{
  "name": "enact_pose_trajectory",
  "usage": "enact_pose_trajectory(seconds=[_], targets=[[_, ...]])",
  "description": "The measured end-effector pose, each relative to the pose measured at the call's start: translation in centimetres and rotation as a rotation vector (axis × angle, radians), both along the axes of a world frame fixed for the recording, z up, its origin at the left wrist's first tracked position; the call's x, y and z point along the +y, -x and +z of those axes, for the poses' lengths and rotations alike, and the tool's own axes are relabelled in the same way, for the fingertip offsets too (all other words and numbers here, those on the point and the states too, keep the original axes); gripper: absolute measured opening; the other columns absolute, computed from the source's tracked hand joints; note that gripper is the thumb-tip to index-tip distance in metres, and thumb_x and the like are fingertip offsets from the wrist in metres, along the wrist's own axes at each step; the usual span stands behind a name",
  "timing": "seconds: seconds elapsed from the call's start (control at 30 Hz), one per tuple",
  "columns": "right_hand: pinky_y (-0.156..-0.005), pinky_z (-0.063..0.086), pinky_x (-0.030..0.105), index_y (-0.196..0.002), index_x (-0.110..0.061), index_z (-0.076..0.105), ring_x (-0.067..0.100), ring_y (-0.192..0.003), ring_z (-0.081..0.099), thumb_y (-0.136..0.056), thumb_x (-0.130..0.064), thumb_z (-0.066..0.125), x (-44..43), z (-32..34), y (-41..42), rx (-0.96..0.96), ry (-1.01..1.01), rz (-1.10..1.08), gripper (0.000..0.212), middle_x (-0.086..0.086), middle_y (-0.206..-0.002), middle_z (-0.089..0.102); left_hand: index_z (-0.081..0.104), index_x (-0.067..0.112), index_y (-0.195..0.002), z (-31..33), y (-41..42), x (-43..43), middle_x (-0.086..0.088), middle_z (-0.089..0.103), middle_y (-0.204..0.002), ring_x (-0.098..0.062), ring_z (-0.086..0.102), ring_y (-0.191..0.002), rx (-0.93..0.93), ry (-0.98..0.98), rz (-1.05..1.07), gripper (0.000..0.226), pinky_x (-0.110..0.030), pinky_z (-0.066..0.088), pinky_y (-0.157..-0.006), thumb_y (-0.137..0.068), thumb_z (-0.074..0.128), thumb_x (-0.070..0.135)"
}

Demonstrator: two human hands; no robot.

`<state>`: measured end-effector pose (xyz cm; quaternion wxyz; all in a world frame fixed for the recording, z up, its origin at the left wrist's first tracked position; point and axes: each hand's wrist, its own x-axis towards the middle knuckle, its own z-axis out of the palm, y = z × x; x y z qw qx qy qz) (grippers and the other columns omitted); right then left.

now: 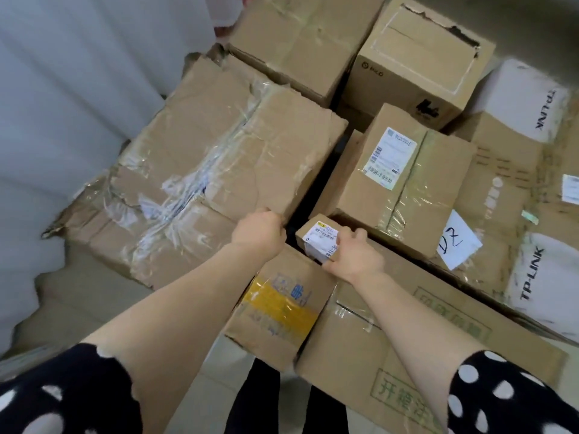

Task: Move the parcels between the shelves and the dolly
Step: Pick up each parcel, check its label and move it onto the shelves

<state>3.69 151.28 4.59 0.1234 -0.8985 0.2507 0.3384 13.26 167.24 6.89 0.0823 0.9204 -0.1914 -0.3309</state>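
Though small, parcel (318,239) between right fingers (350,234)

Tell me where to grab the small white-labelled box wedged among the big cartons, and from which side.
Grip the small box by its top edges, coming from above on the near side. Bigger cartons hem it in, the labelled carton behind and the battered carton to its left, so only its top lies open. The right hand holds its right end this way.
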Motion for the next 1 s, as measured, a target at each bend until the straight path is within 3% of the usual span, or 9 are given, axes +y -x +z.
enact_pose_trajectory(seconds=[0.1, 0.27, 0.4, 0.5, 0.6, 0.73, 0.83, 0.93, 1.0], targets=[[-0.077, 0.047, 0.033, -0.128, -0.016, 0.041, 0.027, -0.105, 0.055, -0.079, -0.038, 0.068, 0.0, -2.1, -0.5, 0.020, -0.106, -0.057, 0.060, 0.006, -0.129, 0.032, 0.060, 0.014, -0.124, -1.2, -0.5, -0.8, -0.011, 0.052, -0.127, -0.033, 0.052, -0.115, -0.003, -0.009, -0.055, 0.033, -0.037, 0.044, -0.095, -0.095, 0.045, 0.021], [-0.096, 0.044, 0.035, -0.134, -0.017, 0.041, 0.028, -0.122, 0.050, -0.079, -0.031, 0.067, -0.3, -4.8, -2.4, 0.044, -0.225, -0.077, 0.062, 0.006, -0.146, 0.026, 0.061, 0.011, -0.122, -2.3, -1.4, -1.5, -0.012, 0.051, -0.127, -0.033, 0.051, -0.116, -0.006, -0.015, -0.066, 0.034, -0.037, 0.044, -0.095, -0.093, 0.046, 0.018], [-0.107, 0.037, 0.031, -0.135, -0.018, 0.047, 0.026, -0.136, 0.039, -0.090, -0.027, 0.056, -1.2, -5.6, -2.7, 0.086, -0.300, 0.000, 0.047, 0.008, -0.160, 0.004, 0.061, 0.009, -0.122, -2.5, -1.4, -1.8, -0.012, 0.051, -0.127, -0.032, 0.052, -0.115, -0.009, -0.022, -0.072, 0.034, -0.035, 0.045, -0.093, -0.093, 0.045, 0.017], [-0.102, 0.040, 0.030, -0.131, -0.011, 0.053, 0.029, -0.131, 0.044, -0.091, -0.010, 0.050, -1.8, -4.6, -1.7, 0.118, -0.278, 0.055, 0.039, 0.013, -0.152, 0.027, 0.062, 0.011, -0.119, -2.0, -0.8, -2.3, -0.012, 0.053, -0.122, -0.034, 0.052, -0.111, -0.015, -0.041, -0.104, 0.032, -0.036, 0.046, -0.091, -0.094, 0.044, 0.018], [-0.099, 0.043, 0.031, -0.127, -0.010, 0.057, 0.029, -0.125, 0.050, -0.089, -0.007, 0.048, -2.2, -2.6, -0.1, 0.102, -0.283, 0.048, 0.039, 0.009, -0.135, 0.048, 0.057, 0.016, -0.128, -0.4, 0.0, -3.2, -0.010, 0.052, -0.127, -0.032, 0.049, -0.117, 0.007, -0.076, -0.157, 0.036, -0.038, 0.044, -0.095, -0.095, 0.045, 0.021], [-0.093, 0.044, 0.031, -0.131, -0.015, 0.053, 0.026, -0.119, 0.053, -0.091, -0.016, 0.053, -3.7, 1.8, 1.8, 0.054, -0.306, -0.007, 0.040, 0.008, -0.130, 0.056, 0.044, 0.022, -0.141, 2.5, 1.3, -5.0, -0.007, 0.050, -0.135, -0.029, 0.043, -0.125, 0.023, -0.086, -0.255, 0.048, -0.039, 0.042, -0.101, -0.093, 0.047, 0.022], [-0.100, 0.039, 0.032, -0.140, -0.020, 0.044, 0.026, -0.125, 0.047, -0.087, -0.035, 0.063, -5.2, 5.6, 3.9, -0.029, -0.288, -0.046, 0.058, 0.006, -0.139, 0.049, 0.040, 0.025, -0.144, 5.6, 2.4, -7.1, -0.005, 0.047, -0.140, -0.027, 0.039, -0.130, 0.017, -0.080, -0.335, 0.054, -0.037, 0.040, -0.103, -0.091, 0.051, 0.023], [-0.115, 0.018, 0.040, -0.148, -0.024, 0.027, 0.027, -0.138, 0.031, -0.078, -0.059, 0.065, -7.3, 10.1, 7.0, -0.060, -0.139, -0.012, 0.087, 0.006, -0.151, 0.034, 0.036, 0.028, -0.145, 9.1, 4.2, -10.3, -0.003, 0.043, -0.144, -0.026, 0.035, -0.133, 0.005, -0.077, -0.465, 0.060, -0.038, 0.033, -0.110, -0.088, 0.054, 0.027], [-0.118, 0.001, 0.046, -0.151, -0.021, 0.017, 0.025, -0.145, 0.015, -0.072, -0.066, 0.066, -8.9, 13.3, 9.5, -0.061, -0.069, -0.046, 0.103, 0.007, -0.157, 0.020, 0.035, 0.030, -0.144, 11.5, 5.8, -13.0, -0.004, 0.045, -0.140, -0.027, 0.037, -0.131, -0.025, -0.075, -0.578, 0.060, -0.042, 0.032, -0.109, -0.087, 0.056, 0.030]])
